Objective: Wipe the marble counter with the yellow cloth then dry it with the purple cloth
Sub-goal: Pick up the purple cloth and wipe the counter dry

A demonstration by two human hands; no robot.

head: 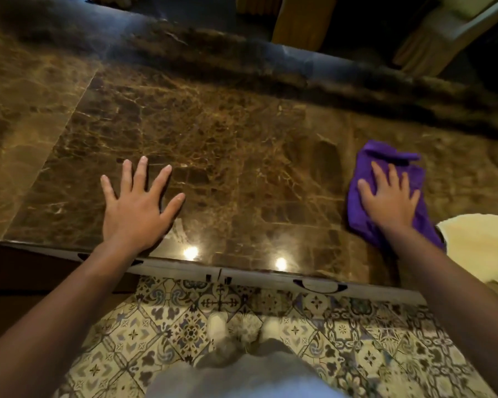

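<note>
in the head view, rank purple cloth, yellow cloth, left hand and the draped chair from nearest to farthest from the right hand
1. purple cloth: directly under the right hand, which presses on it.
2. yellow cloth: on the counter edge, just to the right of that hand.
3. left hand: flat on the marble, well to the left.
4. draped chair: beyond the counter's far edge, top right.

Dim warm light, two bright glare spots on the counter [242, 156] near its front edge, dark blurred background beyond it, wide-angle bending at the edges
</note>
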